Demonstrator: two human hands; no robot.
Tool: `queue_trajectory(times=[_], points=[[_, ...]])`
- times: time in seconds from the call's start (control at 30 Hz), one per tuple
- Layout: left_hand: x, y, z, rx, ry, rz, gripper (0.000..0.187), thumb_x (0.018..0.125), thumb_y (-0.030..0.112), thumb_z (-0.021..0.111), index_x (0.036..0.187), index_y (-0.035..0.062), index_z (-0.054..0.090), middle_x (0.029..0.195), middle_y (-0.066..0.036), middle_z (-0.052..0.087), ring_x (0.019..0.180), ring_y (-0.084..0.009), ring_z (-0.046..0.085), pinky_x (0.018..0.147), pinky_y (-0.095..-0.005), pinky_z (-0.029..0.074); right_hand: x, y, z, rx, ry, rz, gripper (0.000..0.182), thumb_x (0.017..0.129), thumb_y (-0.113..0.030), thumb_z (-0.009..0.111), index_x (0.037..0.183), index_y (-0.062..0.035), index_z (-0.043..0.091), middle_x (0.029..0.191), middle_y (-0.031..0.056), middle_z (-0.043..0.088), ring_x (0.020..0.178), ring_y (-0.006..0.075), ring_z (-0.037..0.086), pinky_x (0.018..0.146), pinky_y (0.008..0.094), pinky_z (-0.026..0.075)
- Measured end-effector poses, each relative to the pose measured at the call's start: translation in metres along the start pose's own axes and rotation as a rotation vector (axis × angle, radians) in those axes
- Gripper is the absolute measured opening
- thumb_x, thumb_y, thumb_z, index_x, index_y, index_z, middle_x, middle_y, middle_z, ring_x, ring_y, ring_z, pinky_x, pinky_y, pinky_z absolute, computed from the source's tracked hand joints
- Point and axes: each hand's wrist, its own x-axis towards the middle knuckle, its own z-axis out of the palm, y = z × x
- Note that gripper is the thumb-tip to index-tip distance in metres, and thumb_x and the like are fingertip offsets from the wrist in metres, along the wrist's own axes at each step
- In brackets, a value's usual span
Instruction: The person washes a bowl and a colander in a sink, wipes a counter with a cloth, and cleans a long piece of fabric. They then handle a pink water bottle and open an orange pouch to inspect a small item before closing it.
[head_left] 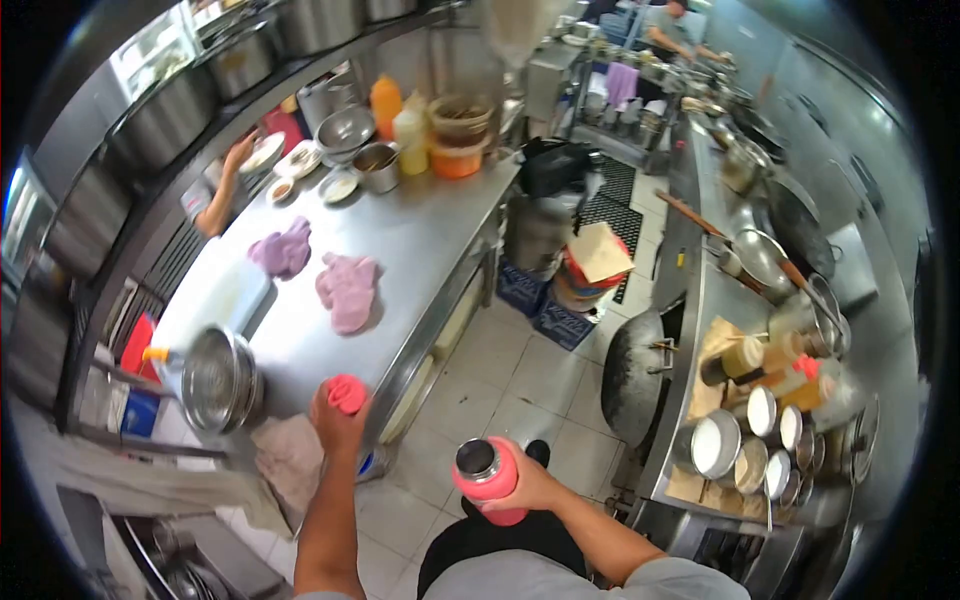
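A coral-pink insulated metal bottle (489, 480) with an open steel mouth is gripped around its body by the right hand (528, 489), held upright above the pale tiled floor (520, 385), low in the view and close to the person's dark apron. The bottle's matching pink screw cap (347, 393) is clasped in the left hand (338, 420), fingers closed round its lower part, raised just at the near edge of the long stainless-steel worktable (420, 235). Cap and bottle are held apart, the cap to the left and slightly higher.

On the worktable two crumpled cloths are laid side by side (one lilac (283, 250), one pink (348, 290)), with a white plastic cutting board (215, 300) to their left. A stack of shiny steel bowls (215, 380) is set at the table's near corner, beside a beige rag (290, 455) hanging over the edge. At the far end an orange squeeze bottle (386, 105), a pale yellow squeeze bottle (412, 135), steel bowls and an orange tub (457, 160) are grouped.

Another person's forearm (225, 190) is reached in from behind the shelf toward small white plates (298, 160).

To the right, a cooking line is seen with a dark wok (630, 375), round steel seasoning tins (755, 440) and sauce bottles (770, 362)
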Motion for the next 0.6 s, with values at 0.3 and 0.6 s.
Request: queue_trajectory(times=[0.3, 0.6], points=[[-0.007, 0.005, -0.012, 0.063, 0.069, -0.085, 0.082, 0.060, 0.039, 0.084, 0.123, 0.0020, 0.046, 0.115, -0.018, 0.055, 0.109, -0.0359, 0.049, 0.094, -0.0454, 0.039, -0.013, -0.005, 0.001, 0.013, 0.006, -0.036, 0.110, 0.052, -0.027, 0.091, 0.138, -0.0027, 0.027, 0.131, 0.0144, 0.047, 0.122, 0.0246, 0.047, 0.103, 0.0371, 0.037], [-0.009, 0.003, -0.008, 0.180, 0.063, -0.010, 0.083, 0.066, 0.044, 0.078, 0.129, 0.0062, 0.038, 0.125, -0.012, 0.049, 0.115, -0.0317, 0.043, 0.099, -0.0425, 0.033, -0.022, 0.026, 0.006, 0.064, -0.036, -0.010, 0.110, 0.050, -0.023, 0.091, 0.137, -0.0038, 0.027, 0.128, 0.0124, 0.048, 0.120, 0.0239, 0.048, 0.102, 0.0385, 0.038]])
